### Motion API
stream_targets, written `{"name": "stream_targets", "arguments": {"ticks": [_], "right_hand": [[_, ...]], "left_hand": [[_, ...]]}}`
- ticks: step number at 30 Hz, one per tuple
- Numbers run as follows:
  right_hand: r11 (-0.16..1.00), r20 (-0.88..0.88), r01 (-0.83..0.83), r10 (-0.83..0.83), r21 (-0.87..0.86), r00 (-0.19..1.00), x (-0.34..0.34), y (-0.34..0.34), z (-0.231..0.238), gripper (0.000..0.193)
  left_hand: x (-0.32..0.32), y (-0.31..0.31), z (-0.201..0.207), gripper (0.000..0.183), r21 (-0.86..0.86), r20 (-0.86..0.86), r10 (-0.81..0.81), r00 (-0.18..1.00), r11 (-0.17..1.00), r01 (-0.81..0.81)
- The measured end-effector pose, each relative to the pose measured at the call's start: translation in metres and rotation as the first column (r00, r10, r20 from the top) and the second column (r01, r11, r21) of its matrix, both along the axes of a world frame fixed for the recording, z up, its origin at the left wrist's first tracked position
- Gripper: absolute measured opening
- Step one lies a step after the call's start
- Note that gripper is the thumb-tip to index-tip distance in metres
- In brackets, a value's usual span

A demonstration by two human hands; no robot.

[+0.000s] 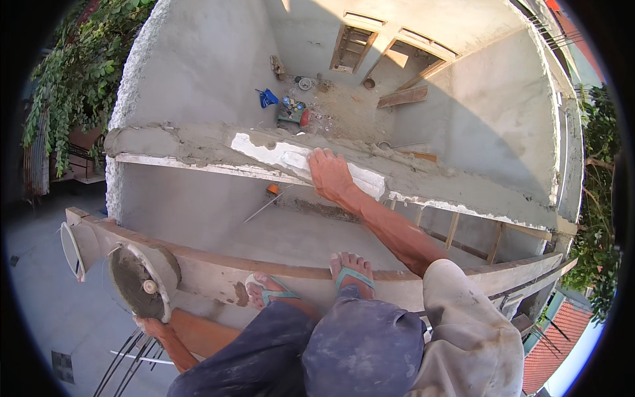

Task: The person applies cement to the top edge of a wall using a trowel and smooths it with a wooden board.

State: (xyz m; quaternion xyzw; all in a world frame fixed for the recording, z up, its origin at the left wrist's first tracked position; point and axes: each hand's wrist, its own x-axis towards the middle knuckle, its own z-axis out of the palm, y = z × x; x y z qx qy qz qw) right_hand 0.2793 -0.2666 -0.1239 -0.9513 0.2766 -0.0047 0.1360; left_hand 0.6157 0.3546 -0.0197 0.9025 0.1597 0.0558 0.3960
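Note:
My right hand is closed on a long white plastering float, pressed flat on the wall top. Wet grey mortar coats that wall top on both sides of the float. Down at the left, my left hand grips the lower rim of a bucket that holds grey mortar. A round pale knob, perhaps a tool's handle end, pokes out of the mortar. The fingers of my left hand are partly hidden by the bucket.
My sandalled feet stand on a narrow raised beam. A second pale bucket sits at its left end. Bare steel rods stick out below. Far beneath, the room floor has a blue bag and boards.

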Motion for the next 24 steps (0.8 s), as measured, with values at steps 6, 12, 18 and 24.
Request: {"name": "stream_targets", "arguments": {"ticks": [6, 12, 18, 24], "right_hand": [[0.994, -0.17, 0.11, -0.113, -0.027, 0.979, -0.131, -0.037, 0.013, 0.044], [0.968, -0.271, 0.246, -0.247, -0.037, 0.93, -0.255, -0.057, 0.012, 0.048], [0.919, -0.353, 0.391, -0.381, -0.047, 0.854, -0.356, -0.084, 0.023, 0.055], [0.831, -0.432, 0.532, -0.545, -0.162, 0.719, -0.47, -0.112, 0.006, 0.057]], "left_hand": [[0.014, 0.012, 0.006, 0.05, 0.07, -0.081, 0.128, 0.988, 0.99, -0.122], [0.004, -0.038, 0.013, 0.05, -0.02, -0.114, 0.363, 0.925, 0.93, -0.368], [0.007, -0.051, 0.011, 0.06, -0.005, -0.089, 0.348, 0.933, 0.937, -0.349], [0.007, -0.048, 0.014, 0.071, 0.012, -0.078, 0.336, 0.939, 0.942, -0.336]]}}
